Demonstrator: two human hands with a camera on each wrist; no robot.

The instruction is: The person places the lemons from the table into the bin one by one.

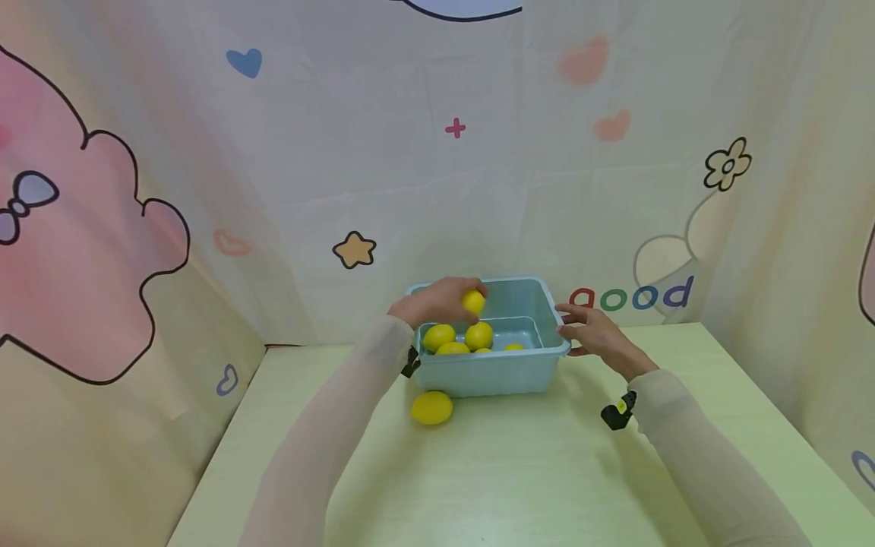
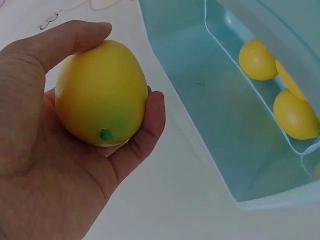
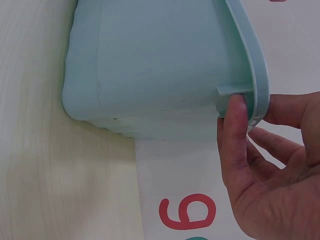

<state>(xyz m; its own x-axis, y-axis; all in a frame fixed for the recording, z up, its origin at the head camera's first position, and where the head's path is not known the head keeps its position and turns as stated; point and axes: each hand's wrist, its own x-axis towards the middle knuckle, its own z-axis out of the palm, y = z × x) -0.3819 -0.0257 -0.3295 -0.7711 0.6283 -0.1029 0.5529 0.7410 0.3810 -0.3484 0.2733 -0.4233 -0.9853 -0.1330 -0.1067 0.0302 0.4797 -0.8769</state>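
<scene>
My left hand [image 1: 437,301] grips a yellow lemon [image 1: 473,302] over the light blue plastic bin [image 1: 488,377]. In the left wrist view that lemon [image 2: 102,92] lies between thumb and fingers, its green stem end showing. Several lemons sit inside the bin, among them one lemon [image 1: 479,336] towards its left half; the front wall partly hides others. At the bin's right end my right hand [image 1: 603,339] holds the rim [image 3: 261,75], with digits on both sides of it in the right wrist view.
One more lemon [image 1: 431,408] rests on the pale wooden table [image 1: 506,471], in front of the bin's left front corner. Close behind the bin hangs a printed curtain [image 1: 424,175], with more curtain at both sides.
</scene>
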